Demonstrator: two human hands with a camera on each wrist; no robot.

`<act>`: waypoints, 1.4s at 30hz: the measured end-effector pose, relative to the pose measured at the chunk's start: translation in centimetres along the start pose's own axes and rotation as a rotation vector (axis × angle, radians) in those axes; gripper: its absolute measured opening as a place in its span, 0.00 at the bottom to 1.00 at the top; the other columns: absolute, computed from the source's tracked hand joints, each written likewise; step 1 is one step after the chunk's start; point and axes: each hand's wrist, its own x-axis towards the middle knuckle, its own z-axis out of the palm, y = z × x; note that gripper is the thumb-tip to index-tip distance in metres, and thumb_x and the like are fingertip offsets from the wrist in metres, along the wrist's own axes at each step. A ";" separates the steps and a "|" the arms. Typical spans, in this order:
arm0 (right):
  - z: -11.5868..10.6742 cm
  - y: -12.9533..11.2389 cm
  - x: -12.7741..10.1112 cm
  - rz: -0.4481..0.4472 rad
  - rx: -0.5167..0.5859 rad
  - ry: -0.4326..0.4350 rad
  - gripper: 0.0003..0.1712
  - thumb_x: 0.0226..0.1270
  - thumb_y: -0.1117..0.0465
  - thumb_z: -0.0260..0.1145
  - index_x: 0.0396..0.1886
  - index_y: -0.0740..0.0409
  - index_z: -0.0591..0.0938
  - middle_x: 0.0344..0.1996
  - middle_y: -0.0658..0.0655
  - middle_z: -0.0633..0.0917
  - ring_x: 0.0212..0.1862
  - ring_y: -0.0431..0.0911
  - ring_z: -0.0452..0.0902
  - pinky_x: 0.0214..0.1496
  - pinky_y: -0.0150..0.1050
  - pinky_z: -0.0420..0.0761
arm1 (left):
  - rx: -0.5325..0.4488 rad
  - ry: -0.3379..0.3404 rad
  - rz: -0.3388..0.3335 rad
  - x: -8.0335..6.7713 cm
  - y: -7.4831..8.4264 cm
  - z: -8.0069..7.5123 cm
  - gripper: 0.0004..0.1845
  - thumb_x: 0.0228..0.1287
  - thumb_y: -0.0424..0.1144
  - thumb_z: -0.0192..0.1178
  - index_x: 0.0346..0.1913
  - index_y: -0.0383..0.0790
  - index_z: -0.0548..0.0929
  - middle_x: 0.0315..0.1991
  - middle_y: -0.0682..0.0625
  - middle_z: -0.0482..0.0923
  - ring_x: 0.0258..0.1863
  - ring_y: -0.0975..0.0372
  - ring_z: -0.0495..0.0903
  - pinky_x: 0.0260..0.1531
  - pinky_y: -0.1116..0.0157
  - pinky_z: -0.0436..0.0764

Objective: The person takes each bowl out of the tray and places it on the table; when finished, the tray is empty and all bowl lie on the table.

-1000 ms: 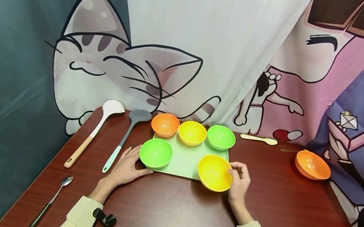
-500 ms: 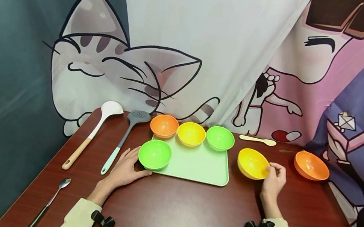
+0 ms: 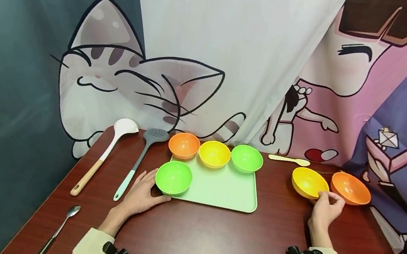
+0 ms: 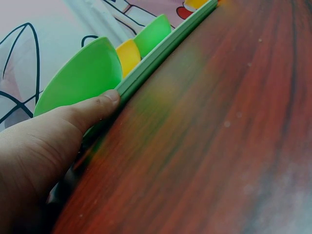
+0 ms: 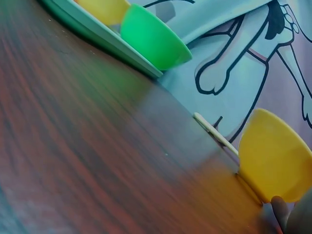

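In the head view my right hand (image 3: 326, 210) pinches the near right rim of a yellow bowl (image 3: 307, 183), just left of an orange bowl (image 3: 350, 189). The right wrist view shows this yellow bowl (image 5: 273, 156) close over the table, a fingertip at its lower side. My left hand (image 3: 139, 195) rests at the front left corner of a light green tray (image 3: 222, 188), beside a green bowl (image 3: 173, 178). Its straight thumb (image 4: 100, 105) lies along the tray's edge in the left wrist view; the other fingers are hidden there.
Behind the tray's middle stand an orange bowl (image 3: 183, 146), a yellow bowl (image 3: 214, 155) and a green bowl (image 3: 247, 159) in a row. Leftward lie a white ladle (image 3: 108, 145), a grey slotted turner (image 3: 143, 153) and a metal spoon (image 3: 62, 224). A cream spoon (image 3: 289, 160) lies near the curtain.
My right hand has carried the yellow bowl rightward from the tray's front right corner to beside the orange bowl. The left hand has stayed at the tray corner.
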 end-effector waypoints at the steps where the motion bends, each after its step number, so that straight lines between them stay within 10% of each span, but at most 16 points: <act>1: -0.1 0.0 0.1 -0.003 0.003 0.007 0.10 0.66 0.70 0.58 0.38 0.51 0.70 0.40 0.50 0.68 0.25 0.39 0.71 0.23 0.25 0.80 | 0.002 -0.002 0.000 -0.1 0.0 0.1 0.50 0.53 0.66 0.69 0.75 0.46 0.66 0.73 0.47 0.68 0.76 0.48 0.59 0.74 0.40 0.51; 42: 0.1 -0.4 1.1 0.068 0.113 0.058 0.06 0.71 0.67 0.57 0.35 0.53 0.70 0.42 0.49 0.68 0.45 0.41 0.71 0.32 0.27 0.84 | -0.009 -0.014 -0.012 0.2 0.4 -0.2 0.49 0.53 0.62 0.71 0.74 0.45 0.66 0.72 0.46 0.69 0.76 0.48 0.59 0.75 0.41 0.50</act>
